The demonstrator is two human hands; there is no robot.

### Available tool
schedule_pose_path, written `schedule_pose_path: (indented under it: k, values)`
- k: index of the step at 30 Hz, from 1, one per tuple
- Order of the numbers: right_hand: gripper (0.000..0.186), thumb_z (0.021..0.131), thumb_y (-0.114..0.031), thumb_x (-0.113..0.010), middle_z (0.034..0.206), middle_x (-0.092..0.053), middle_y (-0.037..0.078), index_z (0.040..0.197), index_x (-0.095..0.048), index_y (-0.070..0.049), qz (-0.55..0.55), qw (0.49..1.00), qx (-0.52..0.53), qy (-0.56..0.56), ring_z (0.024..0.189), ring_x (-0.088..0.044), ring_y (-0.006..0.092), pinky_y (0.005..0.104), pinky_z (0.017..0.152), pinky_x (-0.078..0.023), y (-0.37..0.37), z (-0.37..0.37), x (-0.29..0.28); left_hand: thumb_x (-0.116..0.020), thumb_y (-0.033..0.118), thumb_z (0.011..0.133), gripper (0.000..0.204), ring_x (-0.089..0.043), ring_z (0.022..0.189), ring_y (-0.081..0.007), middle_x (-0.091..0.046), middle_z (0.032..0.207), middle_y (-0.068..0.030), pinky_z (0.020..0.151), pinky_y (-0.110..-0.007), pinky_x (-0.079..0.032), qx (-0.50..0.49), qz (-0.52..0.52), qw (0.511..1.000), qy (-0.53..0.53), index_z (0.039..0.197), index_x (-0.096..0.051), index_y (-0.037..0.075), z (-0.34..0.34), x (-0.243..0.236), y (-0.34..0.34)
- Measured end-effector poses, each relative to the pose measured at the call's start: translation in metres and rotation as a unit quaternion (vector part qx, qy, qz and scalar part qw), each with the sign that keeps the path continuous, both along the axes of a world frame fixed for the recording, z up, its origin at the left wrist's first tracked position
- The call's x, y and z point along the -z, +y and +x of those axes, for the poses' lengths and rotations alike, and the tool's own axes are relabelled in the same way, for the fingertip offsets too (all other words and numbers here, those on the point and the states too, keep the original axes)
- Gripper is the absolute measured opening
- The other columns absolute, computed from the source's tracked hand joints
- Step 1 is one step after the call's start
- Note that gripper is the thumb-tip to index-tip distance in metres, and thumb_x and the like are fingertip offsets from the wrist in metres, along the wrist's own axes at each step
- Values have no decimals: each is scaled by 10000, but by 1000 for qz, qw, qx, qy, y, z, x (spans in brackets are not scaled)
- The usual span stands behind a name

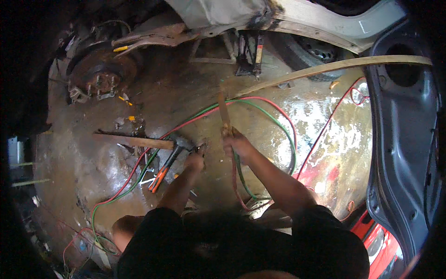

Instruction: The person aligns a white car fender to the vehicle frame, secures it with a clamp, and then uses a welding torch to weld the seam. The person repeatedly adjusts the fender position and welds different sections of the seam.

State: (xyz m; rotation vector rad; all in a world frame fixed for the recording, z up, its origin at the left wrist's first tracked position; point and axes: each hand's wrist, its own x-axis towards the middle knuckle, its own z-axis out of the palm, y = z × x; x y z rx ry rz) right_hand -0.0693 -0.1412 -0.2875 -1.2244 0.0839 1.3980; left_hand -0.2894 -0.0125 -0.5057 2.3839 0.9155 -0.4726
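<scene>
Wet floor (209, 183) spreads beside a car body (316, 23). From the head view, the right hand (236, 142) is wrapped around a narrow brown bar (224, 114) crossing hoses (274, 103); the left hand (196, 159), grip unclear, is near an orange-handled tool (160, 176).

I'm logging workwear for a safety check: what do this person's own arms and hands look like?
Short black sleeves leave both forearms bare. The left hand and right hand appear gloveless; finer details are too blurred to tell.
</scene>
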Motion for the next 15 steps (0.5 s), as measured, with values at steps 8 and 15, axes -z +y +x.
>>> schedule_pose_path:
  k: [8,15]
  values:
    - [458,905,-140,-726,906,-650,97,1310,-516,-103,-125,865,-158,-460,801,-662,239,410,712,-535,-113,-43,-94,-652,282,934,719,-677,1098,-431,-692,1214,-245,934,-540,-539,73,18,997,33,1577,-350,176,38,-46,-6]
    - [485,826,-235,-827,960,-698,165,1190,-561,-55,-106,866,-102,-478,864,-709,312,434,757,-556,-131,-46,-130,-672,415,943,563,-677,1071,-452,-696,1174,-266,919,-555,-543,86,16,993,-80,1369,-541,72,74,-102,15]
